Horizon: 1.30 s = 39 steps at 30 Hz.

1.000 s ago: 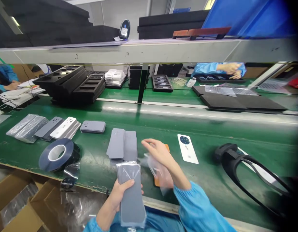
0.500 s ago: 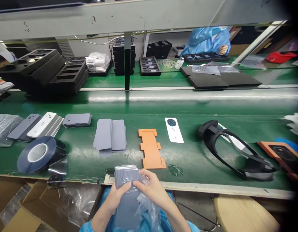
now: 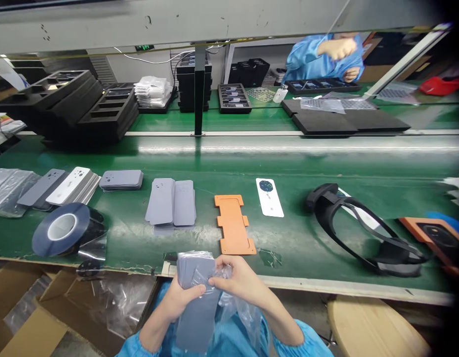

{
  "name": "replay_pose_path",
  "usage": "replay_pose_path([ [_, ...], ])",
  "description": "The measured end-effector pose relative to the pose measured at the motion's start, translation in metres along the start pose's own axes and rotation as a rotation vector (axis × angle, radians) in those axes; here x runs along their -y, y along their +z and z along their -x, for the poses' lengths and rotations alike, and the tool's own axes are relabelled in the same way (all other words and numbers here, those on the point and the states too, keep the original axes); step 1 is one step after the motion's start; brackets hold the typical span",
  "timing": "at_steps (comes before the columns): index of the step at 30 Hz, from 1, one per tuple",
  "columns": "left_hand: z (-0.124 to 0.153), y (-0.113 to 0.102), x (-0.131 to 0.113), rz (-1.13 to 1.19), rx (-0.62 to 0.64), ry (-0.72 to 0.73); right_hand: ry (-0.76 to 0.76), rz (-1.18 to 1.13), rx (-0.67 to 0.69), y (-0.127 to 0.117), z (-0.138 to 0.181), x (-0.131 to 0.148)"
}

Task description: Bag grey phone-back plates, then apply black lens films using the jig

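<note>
Below the bench's front edge, my left hand (image 3: 178, 298) is closed around a stack of grey phone back panels (image 3: 196, 322) partly covered by clear plastic. The thumb lies across the top panel. My right hand (image 3: 241, 281) pinches a crumpled clear plastic bag (image 3: 247, 317) at the stack's right side, and the rest of it hangs over my blue sleeve and lap. Just beyond, an orange notched fixture plate (image 3: 233, 225) lies flat. To its left rest two grey panel piles (image 3: 161, 201) side by side, and to its right one white phone back panel (image 3: 270, 198) with a dark round camera area.
Left on the bench are a tape roll (image 3: 63, 228), white panels (image 3: 71, 186) and bagged items (image 3: 11, 191). A black head strap (image 3: 348, 213) lies right. Black trays (image 3: 106, 111) stand behind. Across the bench a co-worker in blue (image 3: 307, 57) handles a tray. Cardboard boxes (image 3: 39, 327) sit below left.
My right hand has drawn the plastic slightly to the right, while my left hand keeps its hold on the panels. The co-worker has raised one hand.
</note>
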<state>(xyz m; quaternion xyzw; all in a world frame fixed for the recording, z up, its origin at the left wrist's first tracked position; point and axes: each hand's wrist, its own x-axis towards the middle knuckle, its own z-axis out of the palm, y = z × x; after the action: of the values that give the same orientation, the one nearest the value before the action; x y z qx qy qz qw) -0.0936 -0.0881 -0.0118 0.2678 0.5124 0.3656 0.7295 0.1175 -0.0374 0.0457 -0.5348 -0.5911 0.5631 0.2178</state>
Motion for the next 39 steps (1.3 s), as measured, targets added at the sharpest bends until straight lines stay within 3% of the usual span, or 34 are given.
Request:
replay_pose_path([
  [8, 0.001, -0.009, -0.008, 0.026, 0.053, 0.004, 0.009, 0.068, 0.091, -0.007, -0.014, 0.014],
  [11, 0.004, -0.012, -0.014, 0.039, 0.014, 0.012, -0.019, 0.062, 0.112, -0.01, -0.027, 0.024],
  [22, 0.001, -0.029, -0.015, 0.121, -0.047, 0.048, -0.084, 0.087, 0.032, -0.024, -0.093, 0.067],
  [26, 0.0, -0.035, -0.017, 0.179, -0.046, 0.014, -0.107, 0.152, 0.124, -0.023, -0.102, 0.074],
  [33, 0.004, -0.041, -0.024, 0.196, 0.007, 0.004, -0.019, 0.167, 0.274, -0.026, -0.107, 0.065],
  [35, 0.005, -0.04, -0.027, 0.228, 0.088, -0.008, -0.026, 0.113, 0.256, -0.03, -0.111, 0.064],
  [39, 0.006, -0.037, -0.028, 0.31, 0.195, -0.03, -0.035, 0.009, 0.076, -0.045, -0.133, 0.067],
])
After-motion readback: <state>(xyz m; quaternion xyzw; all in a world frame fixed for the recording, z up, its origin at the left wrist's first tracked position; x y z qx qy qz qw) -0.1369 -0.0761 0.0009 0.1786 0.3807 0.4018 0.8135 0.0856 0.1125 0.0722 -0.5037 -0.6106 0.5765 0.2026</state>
